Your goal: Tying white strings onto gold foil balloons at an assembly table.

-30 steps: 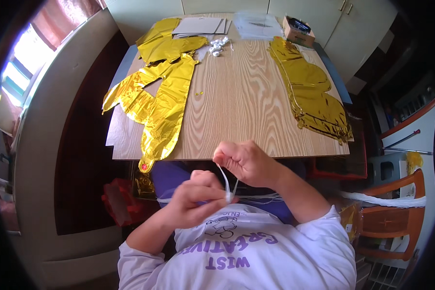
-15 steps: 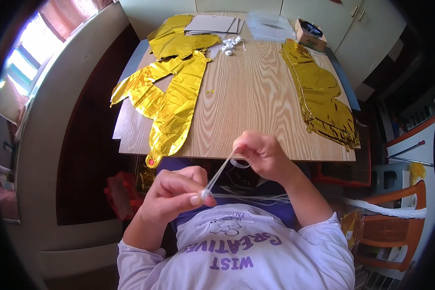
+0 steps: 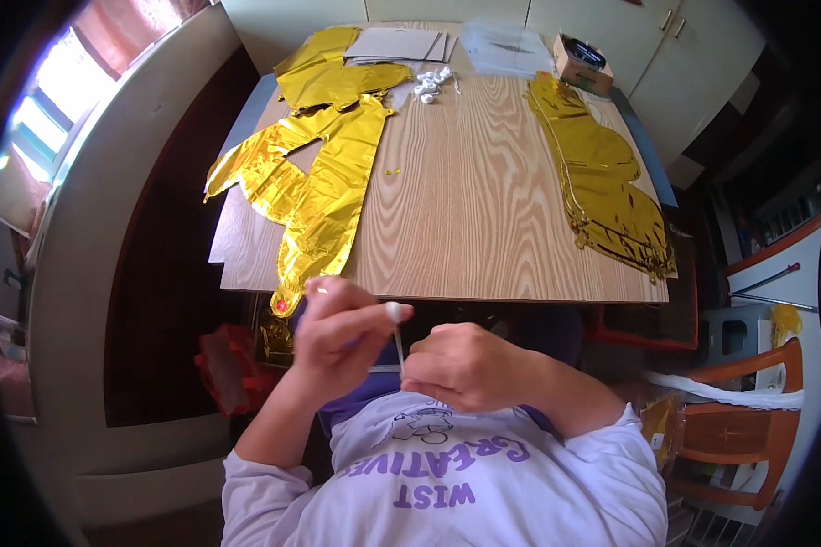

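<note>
From the head camera: the right hand (image 3: 461, 366) pinches white string (image 3: 400, 348), stretched thin and taut to a small wrap (image 3: 393, 312) on a finger of the left hand (image 3: 337, 337), whose own grip cannot be told. Apparently winding, the step calls for even tension. Crinkled, glossy gold foil sheets (image 3: 342, 173) lie across the wood-grained table (image 3: 456, 201).

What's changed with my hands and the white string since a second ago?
Your left hand has moved away toward the table; your right hand has dropped toward your shirt. The white string still runs between them. The gold foil pieces and small white bundles on the table stayed put.
</note>
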`<action>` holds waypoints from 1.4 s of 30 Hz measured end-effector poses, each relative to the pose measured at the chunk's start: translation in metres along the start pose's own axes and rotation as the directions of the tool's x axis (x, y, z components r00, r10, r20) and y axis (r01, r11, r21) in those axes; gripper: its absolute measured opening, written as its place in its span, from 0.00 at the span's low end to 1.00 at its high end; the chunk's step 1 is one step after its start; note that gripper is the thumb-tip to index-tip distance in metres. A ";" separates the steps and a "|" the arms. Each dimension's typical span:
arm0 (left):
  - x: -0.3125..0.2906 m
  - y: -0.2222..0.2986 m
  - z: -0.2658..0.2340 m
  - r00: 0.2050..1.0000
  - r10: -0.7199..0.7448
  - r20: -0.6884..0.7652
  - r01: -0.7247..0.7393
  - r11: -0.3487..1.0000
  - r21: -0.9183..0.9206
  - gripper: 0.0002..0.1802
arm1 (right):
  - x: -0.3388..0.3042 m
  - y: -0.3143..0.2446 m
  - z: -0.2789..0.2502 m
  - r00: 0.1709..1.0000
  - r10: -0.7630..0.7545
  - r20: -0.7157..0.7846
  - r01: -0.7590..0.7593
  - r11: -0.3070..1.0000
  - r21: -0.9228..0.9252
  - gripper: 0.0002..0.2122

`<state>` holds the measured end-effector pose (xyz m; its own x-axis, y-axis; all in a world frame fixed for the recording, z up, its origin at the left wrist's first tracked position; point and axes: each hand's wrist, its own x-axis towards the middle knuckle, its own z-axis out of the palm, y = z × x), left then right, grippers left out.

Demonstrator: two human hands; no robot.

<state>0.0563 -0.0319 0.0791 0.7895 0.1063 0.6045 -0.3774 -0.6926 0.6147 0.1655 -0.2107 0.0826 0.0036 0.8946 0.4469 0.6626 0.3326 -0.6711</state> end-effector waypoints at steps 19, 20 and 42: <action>-0.007 0.001 0.017 0.951 -0.019 0.309 0.080 0.979 -0.188 0.05 | 0.011 0.002 -0.037 0.938 0.265 -0.222 -0.194 0.935 0.296 0.09; -0.004 0.012 0.021 0.939 0.020 0.344 0.090 0.949 -0.301 0.04 | 0.014 0.015 -0.039 0.916 0.301 -0.266 -0.277 0.953 0.122 0.10; 0.002 -0.009 0.007 0.925 -0.368 0.099 0.366 0.788 -0.495 0.07 | 0.003 0.000 -0.014 0.982 0.120 -0.143 -0.086 0.970 0.226 0.09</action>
<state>0.0647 -0.0301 0.0713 0.9167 0.2824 0.2827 -0.2477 -0.1534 0.9566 0.1755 -0.2121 0.0921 0.1904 0.8761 0.4429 0.4731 0.3134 -0.8234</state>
